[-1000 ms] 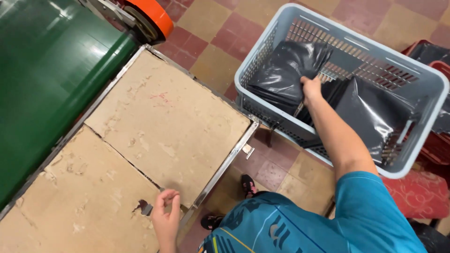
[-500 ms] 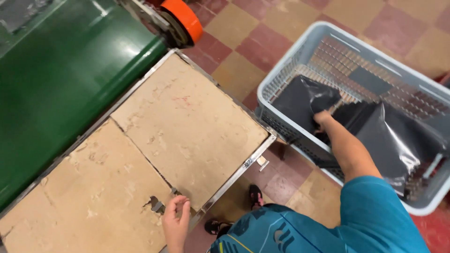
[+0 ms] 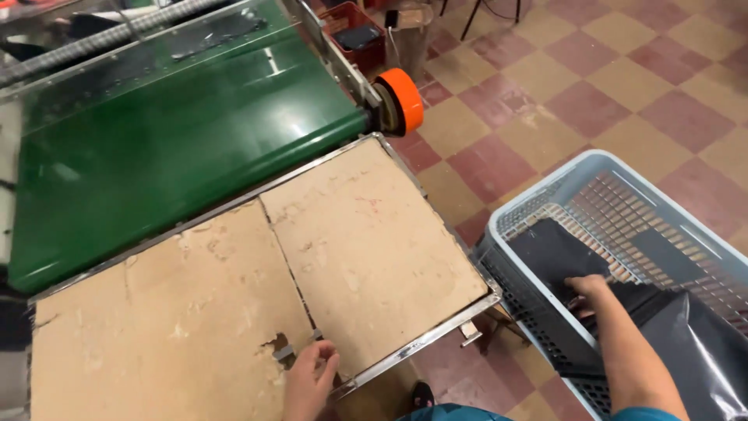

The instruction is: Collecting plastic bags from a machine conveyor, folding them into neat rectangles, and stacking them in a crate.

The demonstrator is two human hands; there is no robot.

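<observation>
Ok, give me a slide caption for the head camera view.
Right hand grips black plastic bags in a grey basket; left hand rests on worn fibreboard table.

This is looking like a small factory or packing workshop. A green conveyor belt [image 3: 179, 148] is running across from nine to twelve o'clock, ending at an orange roller [image 3: 405, 100]. A worn, metal-edged bench [image 3: 257, 288] is sitting just below it. A grey plastic crate [image 3: 545, 210] is standing at four o'clock on a scuffed checkered tile floor [image 3: 592, 86], holding what may be black bags [image 3: 693, 343].
</observation>
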